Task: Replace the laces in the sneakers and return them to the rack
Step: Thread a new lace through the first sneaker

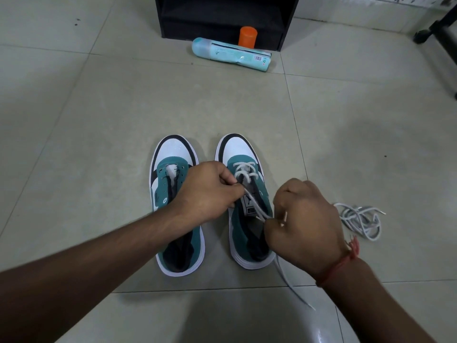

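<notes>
My left hand pinches the white woven lace at the right teal suede sneaker; right hand grips its other end. Left sneaker unlaced beside it, on smooth tile floor. Loose lace tangle nr my right wrist.

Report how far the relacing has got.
Done: the right sneaker has lace crossed through its front eyelets. In hand: both hands, left hand and right hand, pinch that lace. Left: its upper eyelets, the unlaced left sneaker, then the rack.
</notes>
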